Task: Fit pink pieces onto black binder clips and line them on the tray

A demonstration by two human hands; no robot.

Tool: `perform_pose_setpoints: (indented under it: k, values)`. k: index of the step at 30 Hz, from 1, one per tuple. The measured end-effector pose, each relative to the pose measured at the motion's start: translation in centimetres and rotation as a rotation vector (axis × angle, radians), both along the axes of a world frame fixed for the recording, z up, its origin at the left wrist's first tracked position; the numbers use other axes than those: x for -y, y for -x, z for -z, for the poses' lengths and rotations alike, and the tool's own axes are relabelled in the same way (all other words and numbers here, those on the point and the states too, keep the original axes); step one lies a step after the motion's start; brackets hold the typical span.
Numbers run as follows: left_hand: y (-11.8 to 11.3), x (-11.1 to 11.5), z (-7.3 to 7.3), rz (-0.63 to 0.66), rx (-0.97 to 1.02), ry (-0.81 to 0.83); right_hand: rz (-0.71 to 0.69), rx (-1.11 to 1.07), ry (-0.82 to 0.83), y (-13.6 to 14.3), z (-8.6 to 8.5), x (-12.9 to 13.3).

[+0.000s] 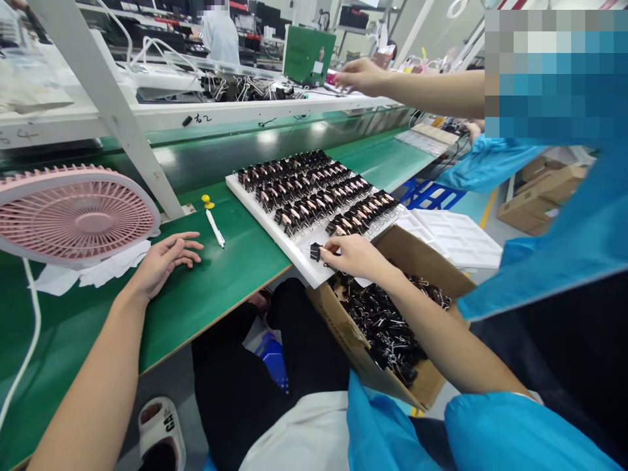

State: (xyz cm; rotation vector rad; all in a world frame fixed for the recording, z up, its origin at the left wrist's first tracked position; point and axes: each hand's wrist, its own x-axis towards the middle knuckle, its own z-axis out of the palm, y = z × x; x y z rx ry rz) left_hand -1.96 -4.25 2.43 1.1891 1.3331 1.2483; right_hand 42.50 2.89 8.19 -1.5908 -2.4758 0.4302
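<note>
My right hand [357, 256] is closed in a pinch on a black binder clip [315, 251] over the near corner of a white tray [305, 261]. Rows of black binder clips [314, 186], with pinkish pieces between them, cover much of that tray. Below my right forearm, a cardboard box [338, 320] holds a heap of loose binder clips [387, 327]. My left hand [164, 260] rests on the green tabletop [220, 288] with its fingers loosely stretched and nothing in them. A white pen [214, 229] and a small yellow knob-shaped item [207, 201] lie to its right.
A pink fan [81, 212] stands at the left over white papers [98, 265]. A slanted white post [105, 98] rises behind it. Another person's arm [436, 88] reaches over the bench at the right. White trays [454, 235] lie beyond the box. Overhead runs a shelf with more clips [250, 88].
</note>
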Motion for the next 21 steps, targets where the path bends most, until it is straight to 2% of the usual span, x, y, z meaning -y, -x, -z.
perform_pose_setpoints:
  k: [6, 9, 17, 21]
  values:
    - [-0.2, 0.1, -0.1, 0.0, -0.023, -0.004, 0.127, -0.123, -0.128, -1.5, -1.1, -0.2]
    - [-0.2, 0.1, 0.0, 0.0, -0.02, 0.003, 0.206, -0.164, -0.221, -2.2, -1.0, -0.4]
    - [-0.4, 0.2, 0.0, -0.013, -0.009, 0.007, 0.236, -0.044, -0.307, -1.2, 1.5, -1.6]
    - [-0.3, 0.1, 0.0, -0.011, -0.001, 0.008, 0.197, -0.032, -0.378, -0.9, 2.6, -1.7]
